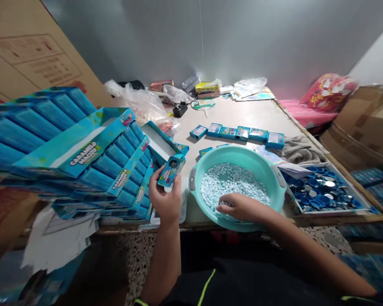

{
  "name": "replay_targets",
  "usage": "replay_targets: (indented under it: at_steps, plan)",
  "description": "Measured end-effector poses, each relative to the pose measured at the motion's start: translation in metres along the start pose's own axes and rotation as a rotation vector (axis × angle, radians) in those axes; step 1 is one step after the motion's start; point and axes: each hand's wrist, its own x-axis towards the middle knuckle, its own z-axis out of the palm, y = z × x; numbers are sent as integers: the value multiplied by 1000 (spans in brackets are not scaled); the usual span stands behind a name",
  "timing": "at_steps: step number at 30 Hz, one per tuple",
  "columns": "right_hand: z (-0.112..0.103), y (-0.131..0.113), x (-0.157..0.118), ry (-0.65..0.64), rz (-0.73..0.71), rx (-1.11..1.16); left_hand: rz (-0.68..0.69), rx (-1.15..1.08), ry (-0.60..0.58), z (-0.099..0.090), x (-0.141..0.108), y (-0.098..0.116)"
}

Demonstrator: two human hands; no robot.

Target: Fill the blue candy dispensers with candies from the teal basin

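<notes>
Blue display boxes (83,159) are stacked on the left, and three of their front panels carry large white capitals that look like "CARAMELO MACIZO"; a small colorful logo sits at the right end of the upper panels. The small blue box (170,173) in the left hand (166,199) bears white lettering too small to read.

That box is above the counter (230,112), just beside an open blue carton (159,142) with a white interior. Its long axis slants from lower left to upper right, the end with a round dark opening pointing up and away from the person. The left hand grasps it between thumb and fingers.

The right hand (239,207) is inside the one teal basin (258,165), fingers curled among many pale pellets (217,182); whether it grips any, I cannot tell. The basin has two gray handles.

Six small boxes (227,132) form a row beyond the basin, the leftmost slightly apart, and two more show partly behind its rim. At right, one white-edged tray (338,211) holds many blue and silvery caps (325,187), too jumbled to count, near a gray cloth (293,148).
</notes>
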Motion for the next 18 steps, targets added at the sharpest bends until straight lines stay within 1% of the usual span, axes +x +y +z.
replay_targets:
  at_steps: [1, 3, 4, 5, 8, 10, 11, 13, 14, 16, 18]
  plan:
    - [-3, 0, 0, 23, -33, 136, 19, -38, -69, 8, -2, 13]
    - [-10, 3, 2, 105, -63, 337, 15, -106, -258, 29, -8, 32]
    - [-14, 6, 4, 160, -61, 383, -1, -132, -348, 40, -12, 37]
    - [-18, 8, 7, 242, -63, 440, -18, -148, -422, 51, -15, 38]
    - [-34, 12, 20, 570, -119, 701, -69, -102, -575, 76, -24, 25]
    - [-47, 9, 35, 746, -180, 898, -92, -11, -691, 84, -28, 13]
    - [-54, 7, 43, 798, -207, 987, -97, 35, -755, 86, -30, 8]
    - [-64, 3, 59, 847, -234, 1120, -104, 100, -861, 86, -31, 3]
    - [-68, 2, 66, 858, -235, 1170, -107, 113, -888, 85, -31, 2]
    - [-69, 2, 75, 841, -212, 1210, -111, 105, -907, 84, -31, 4]
    - [-65, 4, 78, 797, -185, 1237, -105, 71, -910, 84, -31, 9]
